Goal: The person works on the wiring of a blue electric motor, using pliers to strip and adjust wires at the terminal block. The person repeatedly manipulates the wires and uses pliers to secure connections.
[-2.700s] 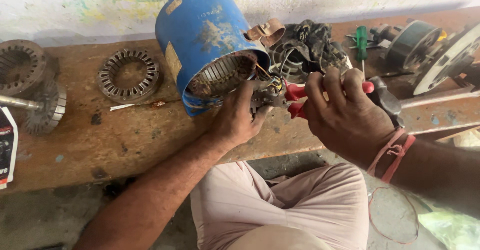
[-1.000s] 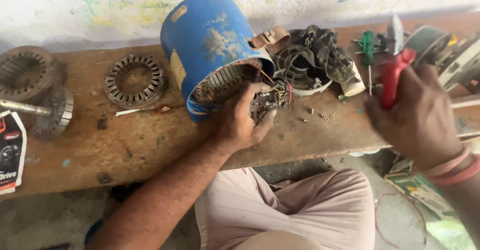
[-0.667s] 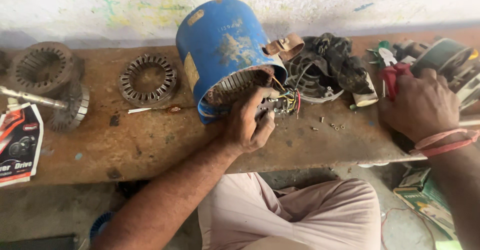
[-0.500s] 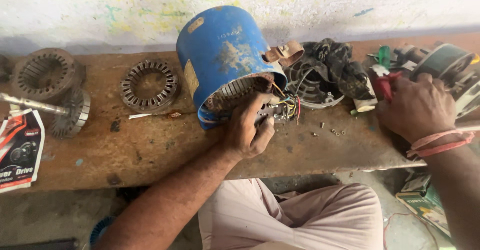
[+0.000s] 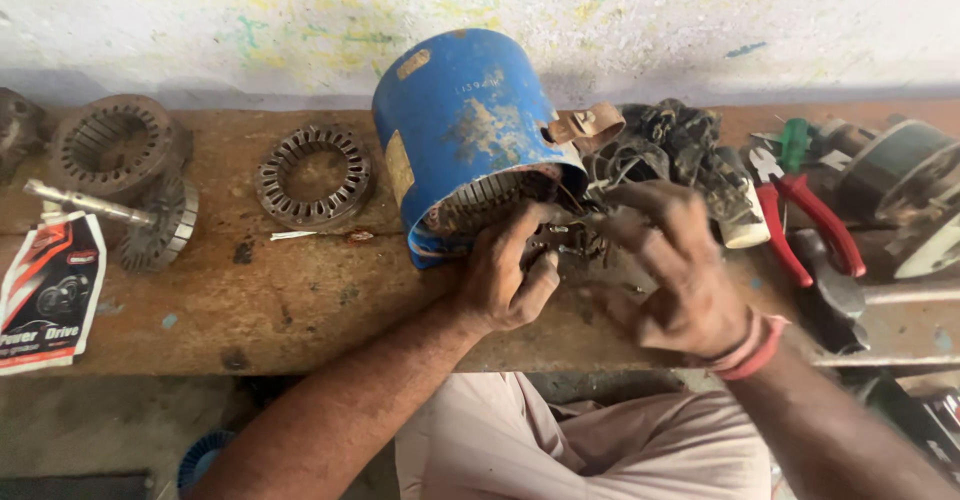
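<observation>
A blue motor housing (image 5: pixel 470 130) lies tilted on the wooden bench (image 5: pixel 300 300), its open end facing me with windings inside. My left hand (image 5: pixel 505 278) pinches a bundle of thin wires (image 5: pixel 570 240) at that opening. My right hand (image 5: pixel 672 272), blurred, has its fingers spread and reaches the same wires from the right; it wears red bands at the wrist. Red-handled pliers (image 5: pixel 805 222) lie on the bench just right of that hand.
Two slotted stator rings (image 5: pixel 313 175) (image 5: pixel 115 140) and a rotor with a shaft (image 5: pixel 150 222) lie at the left, beside a printed packet (image 5: pixel 45 290). A tangle of dark windings (image 5: pixel 680 145), a green-handled screwdriver (image 5: pixel 795 145) and more motor parts (image 5: pixel 900 175) crowd the right.
My right hand carried the red pliers off to the right, laid them on the bench, and came back empty to the wires. My left hand stayed on the wires.
</observation>
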